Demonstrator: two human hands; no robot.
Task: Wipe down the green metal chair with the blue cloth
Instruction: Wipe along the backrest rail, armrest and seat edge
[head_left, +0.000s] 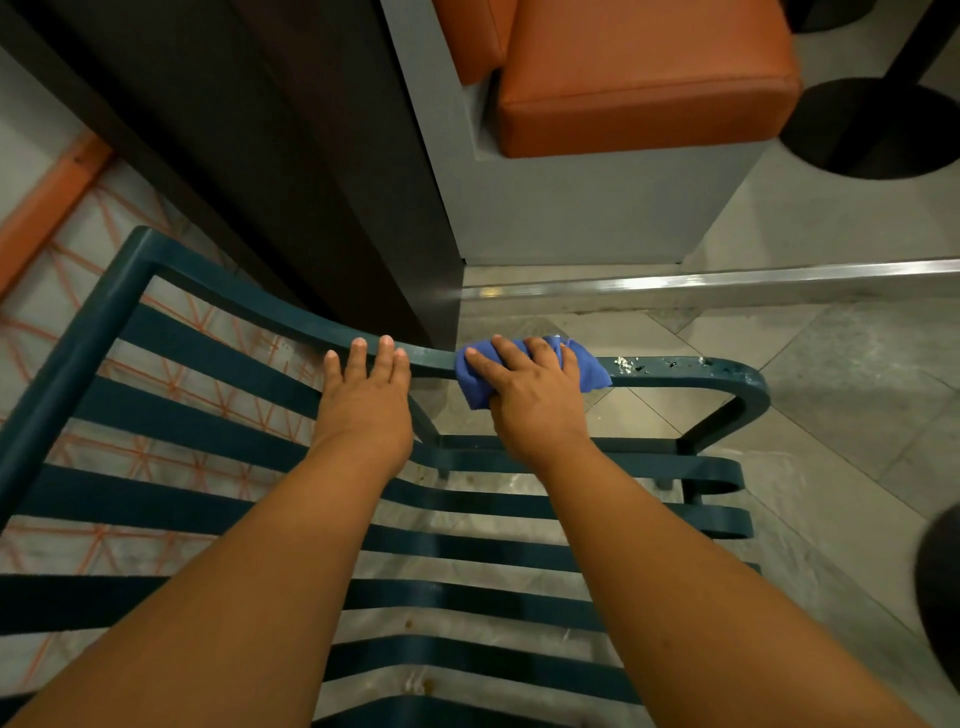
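Note:
The dark green metal chair (171, 426) with flat slats fills the lower part of the view. Its armrest (685, 370) runs across the middle and curves down at the right end. My right hand (530, 395) presses the bunched blue cloth (584, 371) onto the armrest, fingers wrapped over the cloth. My left hand (366, 392) rests flat on the same armrest just left of the cloth, fingers draped over the bar. White flecks and dark spots (628, 365) lie on the armrest to the right of the cloth.
A dark wooden panel (270, 156) stands behind the armrest. A grey bench base with orange cushions (644, 78) is beyond it. A metal floor strip (727, 283) crosses the tiled floor. Round black table bases (872, 130) sit at the upper right.

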